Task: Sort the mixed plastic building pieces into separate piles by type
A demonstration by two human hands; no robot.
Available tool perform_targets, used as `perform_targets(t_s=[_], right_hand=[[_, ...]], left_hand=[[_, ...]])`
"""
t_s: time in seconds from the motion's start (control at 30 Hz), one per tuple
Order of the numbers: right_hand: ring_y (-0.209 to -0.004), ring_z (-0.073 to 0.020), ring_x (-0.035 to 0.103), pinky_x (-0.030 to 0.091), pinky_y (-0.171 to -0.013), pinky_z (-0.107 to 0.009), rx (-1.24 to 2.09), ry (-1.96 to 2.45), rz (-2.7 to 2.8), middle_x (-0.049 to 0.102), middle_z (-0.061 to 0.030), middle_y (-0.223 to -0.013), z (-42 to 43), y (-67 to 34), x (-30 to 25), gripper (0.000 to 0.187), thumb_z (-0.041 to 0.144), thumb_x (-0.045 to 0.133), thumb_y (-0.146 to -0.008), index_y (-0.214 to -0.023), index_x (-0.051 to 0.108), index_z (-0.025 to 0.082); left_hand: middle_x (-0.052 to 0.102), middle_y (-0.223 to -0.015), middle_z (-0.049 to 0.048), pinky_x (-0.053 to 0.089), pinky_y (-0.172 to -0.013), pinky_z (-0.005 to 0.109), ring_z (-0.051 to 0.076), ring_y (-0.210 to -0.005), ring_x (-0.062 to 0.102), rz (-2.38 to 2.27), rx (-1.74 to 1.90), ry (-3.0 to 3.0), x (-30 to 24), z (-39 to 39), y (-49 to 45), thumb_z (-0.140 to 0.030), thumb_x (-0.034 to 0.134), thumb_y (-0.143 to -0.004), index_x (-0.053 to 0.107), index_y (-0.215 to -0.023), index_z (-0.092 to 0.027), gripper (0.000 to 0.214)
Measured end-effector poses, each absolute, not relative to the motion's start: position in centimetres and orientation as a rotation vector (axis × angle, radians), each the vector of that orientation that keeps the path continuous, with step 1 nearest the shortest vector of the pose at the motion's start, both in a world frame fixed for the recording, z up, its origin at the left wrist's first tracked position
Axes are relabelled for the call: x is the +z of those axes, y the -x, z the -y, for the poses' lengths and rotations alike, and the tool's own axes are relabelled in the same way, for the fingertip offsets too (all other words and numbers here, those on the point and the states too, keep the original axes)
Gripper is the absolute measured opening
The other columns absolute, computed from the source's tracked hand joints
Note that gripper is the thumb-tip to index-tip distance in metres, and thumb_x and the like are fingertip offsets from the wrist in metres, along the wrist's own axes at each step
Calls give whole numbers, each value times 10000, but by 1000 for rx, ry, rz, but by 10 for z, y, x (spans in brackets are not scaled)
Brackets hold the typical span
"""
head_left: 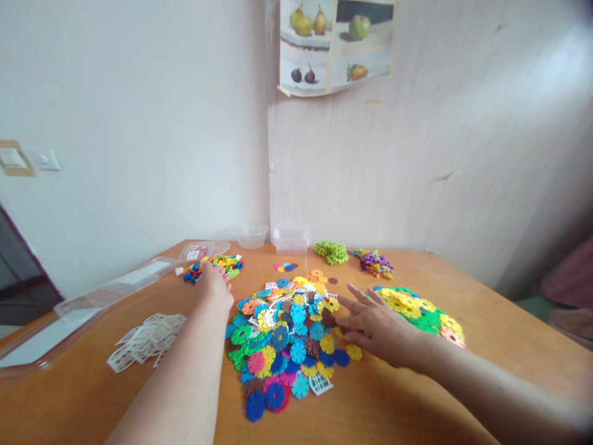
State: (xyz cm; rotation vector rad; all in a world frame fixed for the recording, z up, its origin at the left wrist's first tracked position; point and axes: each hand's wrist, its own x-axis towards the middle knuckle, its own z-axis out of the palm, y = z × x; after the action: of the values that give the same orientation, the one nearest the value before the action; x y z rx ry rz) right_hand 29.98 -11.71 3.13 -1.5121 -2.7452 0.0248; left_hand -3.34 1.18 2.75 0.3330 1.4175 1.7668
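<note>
A heap of flat plastic snowflake discs (287,337) in blue, yellow, green, pink and brown lies in the middle of the wooden table (380,408). My right hand (377,324) rests at the heap's right edge, fingers stretched flat toward the discs, holding nothing. My left hand (214,287) reaches far left, to a small pile of mixed coloured pieces (217,266); its fingers curl down over that pile and what they hold is hidden. A flat assembly of yellow and green discs (419,312) lies just right of my right hand.
White lattice pieces (146,339) lie front left. A clear plastic lid (83,306) sits along the left edge. Two clear tubs (290,241) stand by the wall, with a green cluster (331,251) and a purple-mixed cluster (375,262) nearby. A fruit picture (333,43) hangs above.
</note>
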Motion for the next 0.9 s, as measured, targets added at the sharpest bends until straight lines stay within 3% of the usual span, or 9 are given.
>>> perform_targets(t_s=[0.17, 0.27, 0.33, 0.4, 0.5, 0.6, 0.73, 0.9], right_hand=[[-1448, -372, 161, 200, -1106, -641, 143, 1357, 2695, 355, -15, -1543, 120, -295, 30, 404, 422, 491, -929, -1321, 572, 365], [-1398, -306, 323, 316, -1095, -531, 99, 1288, 2526, 504, -60, -1437, 123, -303, 37, 370, 369, 458, -950, -1279, 606, 289], [-1221, -255, 530, 426, -1006, -427, 79, 1290, 2418, 644, -90, -1247, 128, -311, 43, 311, 322, 448, -953, -1154, 669, 235], [-946, -193, 641, 487, -851, -334, 104, 1330, 2371, 706, -75, -1017, 138, -318, 45, 270, 292, 436, -956, -1000, 691, 215], [-713, -138, 617, 451, -669, -257, 128, 1385, 2414, 680, -25, -810, 157, -320, 40, 270, 272, 424, -957, -838, 659, 216], [-675, -135, 610, 399, -617, -250, 62, 1411, 2539, 668, -16, -750, 171, -313, 28, 276, 256, 428, -943, -755, 624, 210], [-672, -142, 614, 380, -587, -258, 34, 1349, 2598, 673, -28, -763, 176, -298, 15, 250, 247, 410, -942, -828, 630, 213], [-660, -140, 597, 406, -596, -260, 26, 1115, 2554, 668, -30, -767, 179, -290, 4, 246, 213, 399, -948, -822, 611, 204]], left_hand=[[647, -1062, 83, 442, -887, 376, 183, -995, 614, -1443, 1753, -389, 28, -12, 33, -512, 350, -899, 571, -812, -178, 410], [654, -1081, 85, 445, -829, 349, 179, -967, 623, -1468, 1744, -430, 28, -13, 32, -507, 360, -899, 585, -845, -179, 402], [660, -1091, 87, 439, -788, 330, 178, -945, 630, -1476, 1741, -460, 29, -12, 30, -508, 367, -898, 594, -870, -177, 403], [668, -1096, 86, 427, -760, 315, 174, -921, 637, -1475, 1739, -503, 30, -11, 27, -507, 370, -897, 606, -887, -175, 407], [687, -1075, 83, 415, -738, 306, 164, -867, 645, -1473, 1722, -606, 32, -8, 21, -512, 372, -893, 630, -889, -172, 426], [714, -982, 89, 418, -717, 306, 163, -780, 650, -1491, 1692, -773, 30, -7, 14, -549, 427, -857, 652, -859, -165, 445], [728, -859, 114, 441, -689, 309, 192, -735, 663, -1498, 1614, -1030, 21, -7, 10, -630, 515, -773, 674, -824, -147, 512], [732, -903, 135, 475, -687, 312, 209, -751, 671, -1508, 1546, -1221, 13, -7, 10, -655, 588, -722, 684, -845, -138, 539]])
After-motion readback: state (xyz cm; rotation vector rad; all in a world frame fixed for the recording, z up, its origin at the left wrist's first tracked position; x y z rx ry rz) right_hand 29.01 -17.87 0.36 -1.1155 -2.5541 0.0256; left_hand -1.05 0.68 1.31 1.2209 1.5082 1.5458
